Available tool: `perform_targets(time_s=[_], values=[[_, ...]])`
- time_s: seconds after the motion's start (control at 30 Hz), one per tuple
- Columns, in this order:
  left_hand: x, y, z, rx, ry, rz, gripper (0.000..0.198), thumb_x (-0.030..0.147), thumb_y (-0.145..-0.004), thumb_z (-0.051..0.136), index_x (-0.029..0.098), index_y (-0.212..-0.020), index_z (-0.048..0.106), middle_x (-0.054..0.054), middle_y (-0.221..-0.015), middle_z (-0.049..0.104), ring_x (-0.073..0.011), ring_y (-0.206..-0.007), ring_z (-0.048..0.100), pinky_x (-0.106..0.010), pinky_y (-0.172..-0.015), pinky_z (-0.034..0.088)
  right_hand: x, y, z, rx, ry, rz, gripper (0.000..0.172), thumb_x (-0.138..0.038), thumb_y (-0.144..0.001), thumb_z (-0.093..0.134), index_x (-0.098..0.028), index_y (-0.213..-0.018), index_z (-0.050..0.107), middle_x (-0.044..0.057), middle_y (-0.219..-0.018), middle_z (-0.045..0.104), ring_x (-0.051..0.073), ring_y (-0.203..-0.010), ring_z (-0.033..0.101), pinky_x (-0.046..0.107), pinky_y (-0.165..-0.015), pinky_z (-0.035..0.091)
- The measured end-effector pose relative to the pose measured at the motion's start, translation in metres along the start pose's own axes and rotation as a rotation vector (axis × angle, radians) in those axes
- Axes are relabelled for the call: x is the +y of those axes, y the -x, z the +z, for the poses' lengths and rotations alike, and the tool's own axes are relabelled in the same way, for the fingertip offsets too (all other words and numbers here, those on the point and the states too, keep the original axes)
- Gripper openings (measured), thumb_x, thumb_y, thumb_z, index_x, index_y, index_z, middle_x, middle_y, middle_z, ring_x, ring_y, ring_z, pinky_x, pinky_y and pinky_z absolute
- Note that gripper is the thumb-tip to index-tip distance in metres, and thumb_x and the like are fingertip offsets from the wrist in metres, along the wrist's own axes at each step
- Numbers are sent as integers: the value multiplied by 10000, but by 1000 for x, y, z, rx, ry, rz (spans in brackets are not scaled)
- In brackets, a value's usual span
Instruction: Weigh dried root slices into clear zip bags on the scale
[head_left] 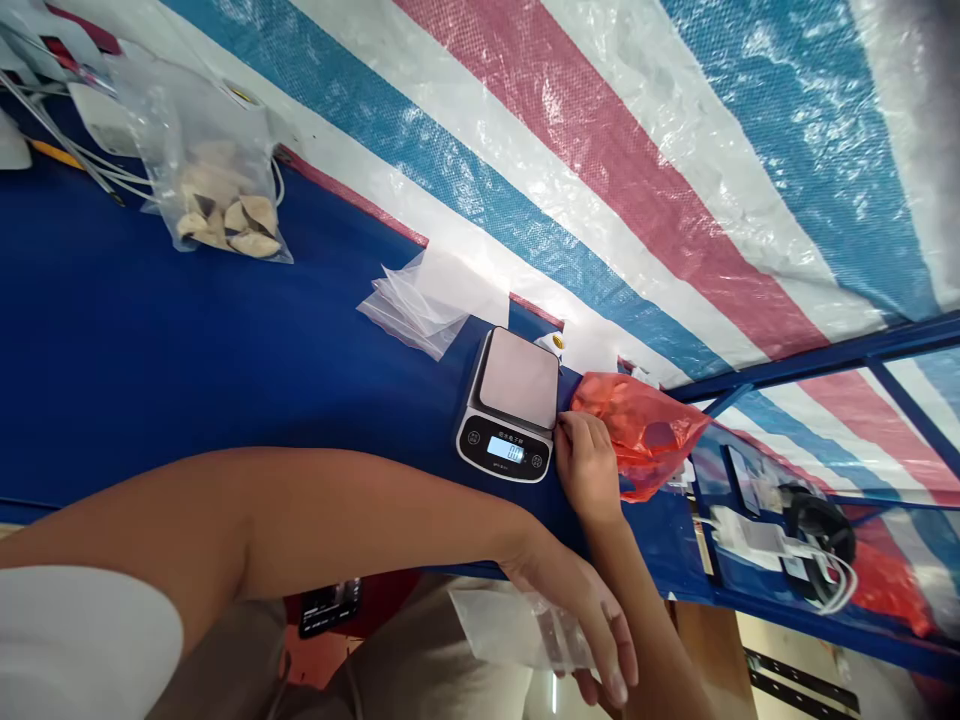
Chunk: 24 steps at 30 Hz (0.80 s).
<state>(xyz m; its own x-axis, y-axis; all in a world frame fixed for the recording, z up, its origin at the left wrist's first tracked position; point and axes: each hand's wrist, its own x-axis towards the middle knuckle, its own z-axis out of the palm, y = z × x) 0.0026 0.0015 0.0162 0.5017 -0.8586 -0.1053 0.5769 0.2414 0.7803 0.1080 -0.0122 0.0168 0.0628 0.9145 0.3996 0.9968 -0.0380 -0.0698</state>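
Observation:
My left hand hangs below the table's near edge, fingers closed on a small clear plastic bag over my lap. My right hand rests on the blue table with its fingers curled, fingertips against the right edge of a small digital kitchen scale. The scale's display is lit and its platform is bare. A crumpled red plastic bag lies right beside and partly behind my right hand. Whether the curled fingers pinch anything is hidden.
A stack of empty clear bags lies just beyond the scale. A clear bag of pale beige pieces stands at the far left, with white cables behind it. Striped tarpaulin backs the table. Chargers and cables sit at the right.

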Motion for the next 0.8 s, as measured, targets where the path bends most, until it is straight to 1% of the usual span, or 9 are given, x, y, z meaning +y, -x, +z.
perform_targets(time_s=[0.1,0.23,0.3,0.4,0.53,0.6,0.67,0.73,0.8], values=[[2,1,1,8,30,-21,548,-58,-497,860,178,-949,658,40,-855,749,-156,-765,753,-280,-723,593,-7,4,-10,143,-65,76,168,-290,-1040,525,-206,-1125,644,139,-1092,734,277,-1076,683,490,-1000,533],[7,6,6,15,57,-68,562,-105,-481,833,183,-932,661,55,-832,747,-131,-758,741,-260,-729,589,12,12,-54,333,-166,548,336,-461,-979,598,-164,-1121,663,162,-1071,744,278,-969,727,431,-864,578],[10,10,8,27,46,-67,550,-107,-488,830,186,-922,658,65,-814,743,-118,-750,734,-245,-732,585,37,18,-81,118,-206,745,393,-498,-914,648,-171,-1127,698,135,-1008,762,261,-836,729,390,-751,578],[13,14,11,14,7,-60,505,-80,-511,832,186,-904,662,61,-802,744,-126,-760,739,-244,-731,589,76,28,-103,-237,-259,828,353,-474,-805,719,-186,-1006,750,91,-857,765,253,-717,707,370,-666,564],[15,13,11,7,-18,-63,452,-51,-511,835,184,-865,681,48,-795,746,-165,-767,754,-271,-717,603,105,31,-94,-288,-210,1012,258,-416,-730,760,-189,-851,757,63,-658,698,248,-572,651,366,-549,532],[15,13,11,12,-6,-88,475,-70,-493,832,186,-862,675,48,-788,744,-161,-764,748,-271,-729,606,106,31,-86,-210,-239,1181,258,-420,-708,789,-185,-795,731,62,-625,678,240,-547,640,361,-518,531],[16,14,11,14,-11,-121,505,-86,-479,834,189,-865,659,49,-783,743,-150,-754,737,-265,-736,605,103,29,-80,-6,-370,1312,286,-431,-699,809,-187,-801,698,55,-649,685,217,-561,639,342,-520,549],[16,14,11,16,-19,-114,510,-78,-488,843,194,-873,648,53,-783,741,-139,-751,731,-256,-742,602,98,26,-76,176,-606,1340,286,-428,-710,795,-199,-815,661,32,-677,682,175,-566,621,297,-514,548],[15,14,11,18,-30,-89,475,-54,-523,851,201,-871,652,56,-782,742,-133,-757,732,-250,-746,600,95,17,-75,200,-859,1324,260,-398,-705,775,-209,-815,634,3,-672,656,133,-530,573,247,-465,502]])
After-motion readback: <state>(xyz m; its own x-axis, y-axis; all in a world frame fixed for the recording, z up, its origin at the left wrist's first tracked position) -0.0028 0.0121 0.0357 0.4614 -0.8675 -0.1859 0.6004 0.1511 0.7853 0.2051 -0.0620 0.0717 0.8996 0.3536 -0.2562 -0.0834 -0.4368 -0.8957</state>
